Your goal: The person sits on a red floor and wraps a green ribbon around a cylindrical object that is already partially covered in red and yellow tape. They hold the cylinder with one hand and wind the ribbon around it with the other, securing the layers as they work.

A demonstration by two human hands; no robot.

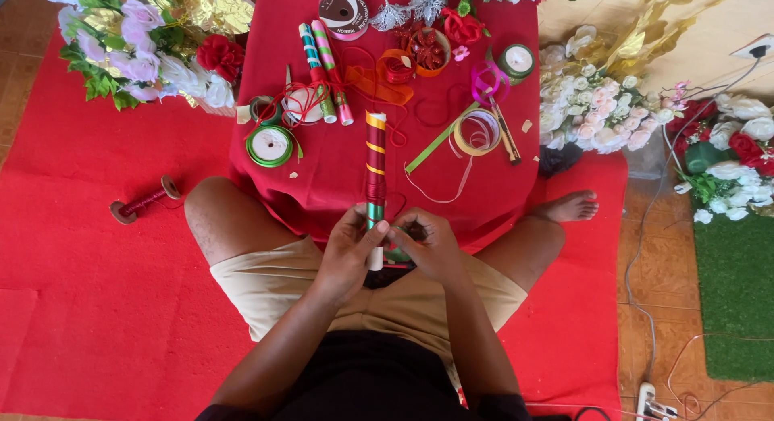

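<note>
1. The left hand (348, 248) grips the lower end of a red stick wrapped in gold and green ribbon (375, 167).
2. The right hand (431, 244) pinches green ribbon beside it (fingertips partly hidden).
3. The stick rises over the near edge of the red-draped worktop (339, 175).

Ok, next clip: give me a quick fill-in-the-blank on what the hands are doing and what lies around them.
1. Both hands, left hand and right hand, hold one ribbon-wrapped ____.
2. The stick is wrapped mostly in ____ ribbon with gold bands.
3. The thread spool on the mat lies on the person's ____ side.

Missing words: stick; red; left
</note>
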